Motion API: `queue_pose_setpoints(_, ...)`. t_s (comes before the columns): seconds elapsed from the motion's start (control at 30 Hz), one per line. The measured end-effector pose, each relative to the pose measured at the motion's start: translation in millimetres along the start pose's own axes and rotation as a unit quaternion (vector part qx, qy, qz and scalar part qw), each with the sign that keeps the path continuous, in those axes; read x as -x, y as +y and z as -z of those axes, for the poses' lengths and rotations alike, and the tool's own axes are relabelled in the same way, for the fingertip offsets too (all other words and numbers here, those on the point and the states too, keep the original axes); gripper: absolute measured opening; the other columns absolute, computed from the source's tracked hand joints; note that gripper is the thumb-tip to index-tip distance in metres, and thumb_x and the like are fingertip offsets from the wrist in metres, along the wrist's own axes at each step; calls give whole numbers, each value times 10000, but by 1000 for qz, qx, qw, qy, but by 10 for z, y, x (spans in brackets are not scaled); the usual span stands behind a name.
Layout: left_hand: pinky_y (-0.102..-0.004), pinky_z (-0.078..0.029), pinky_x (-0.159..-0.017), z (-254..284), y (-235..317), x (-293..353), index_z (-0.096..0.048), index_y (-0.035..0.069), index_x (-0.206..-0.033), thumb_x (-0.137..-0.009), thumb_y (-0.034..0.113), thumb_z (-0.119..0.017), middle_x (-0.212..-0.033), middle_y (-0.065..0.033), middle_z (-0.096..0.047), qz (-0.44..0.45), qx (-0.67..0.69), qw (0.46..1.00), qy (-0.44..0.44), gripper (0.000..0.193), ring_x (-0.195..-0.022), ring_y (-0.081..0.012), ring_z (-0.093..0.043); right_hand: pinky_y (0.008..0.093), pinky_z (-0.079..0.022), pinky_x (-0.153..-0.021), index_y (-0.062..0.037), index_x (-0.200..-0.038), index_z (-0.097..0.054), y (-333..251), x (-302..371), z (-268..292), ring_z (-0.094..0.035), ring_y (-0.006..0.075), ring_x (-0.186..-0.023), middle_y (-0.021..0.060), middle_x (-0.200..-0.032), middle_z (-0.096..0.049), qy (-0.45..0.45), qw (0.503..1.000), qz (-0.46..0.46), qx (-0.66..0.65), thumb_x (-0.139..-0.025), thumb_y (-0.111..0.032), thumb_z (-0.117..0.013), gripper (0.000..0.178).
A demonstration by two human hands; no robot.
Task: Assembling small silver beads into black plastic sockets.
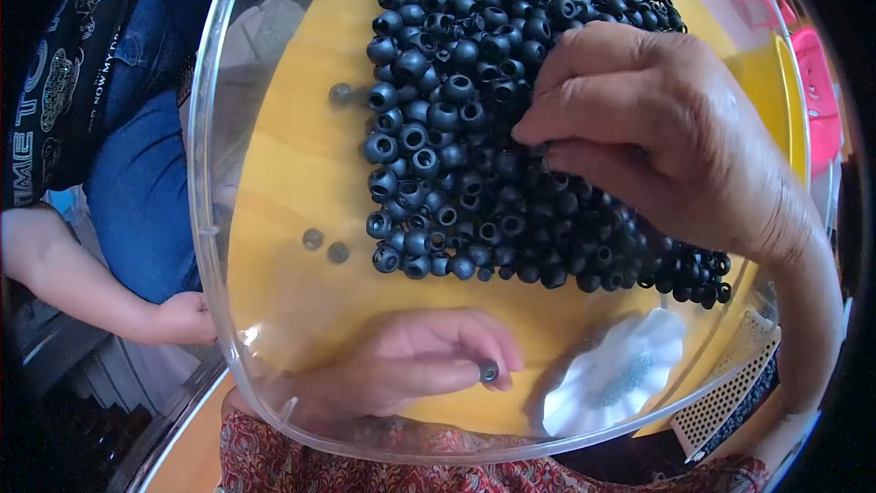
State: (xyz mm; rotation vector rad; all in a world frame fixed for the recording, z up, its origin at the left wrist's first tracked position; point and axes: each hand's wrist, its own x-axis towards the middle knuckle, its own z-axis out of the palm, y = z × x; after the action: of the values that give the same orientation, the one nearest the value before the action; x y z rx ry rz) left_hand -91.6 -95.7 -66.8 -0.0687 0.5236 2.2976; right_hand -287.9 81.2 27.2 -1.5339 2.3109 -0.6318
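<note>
Head view: black bead [489, 371] pinched at tips of left grip [415, 363].

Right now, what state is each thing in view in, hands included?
Left hand: pinching a dark bead
Dark bead: held at the fingertips
Right hand: fingers curled over the black beads; any grip hidden
Black beads: densely massed
Loose beads: apart, left of the mass
Clear container: uncovered
White wavy-edged dish: greenish middle, contents unclear

Red garment [301, 470] w/ dense curly patt., pale + dk motifs; L hand [420, 361] & R hand [662, 119] bare.
</note>
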Motion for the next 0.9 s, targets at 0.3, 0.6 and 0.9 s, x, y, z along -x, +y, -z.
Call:
queue_pose_setpoints(0.3,-369,-433,-850,16,5,20,-583,-45,-993,-843,12,-485,-1029,-206,-556,-17,-50,998,18,188,-927,-269,-571,221,-503,-746,-19,-899,-647,130,99,222,-606,92,-816,19,-835,-613,135,988,-74,-5,-831,39,-610,97)
queue_pose_setpoints(0.6,-351,-400,-909,20,45,-15,-560,-14,-1027,-900,16,-450,-1071,-145,-546,4,-82,996,-32,171,-998,-226,-543,336,-529,-789,-81,-1059,-666,-253,406,346,-589,261,-945,110,-1083,-589,-154,975,-118,107,-714,-42,-674,347)
queue_pose_setpoints(0.9,-371,-436,-842,46,-98,58,-579,-28,-1037,-873,-10,-463,-1055,-189,-558,-30,-58,998,5,202,-952,-283,-579,345,-517,-770,-81,-1035,-689,-379,717,249,-582,255,-936,121,-1116,-604,-128,989,-66,-33,-701,-23,-639,343)
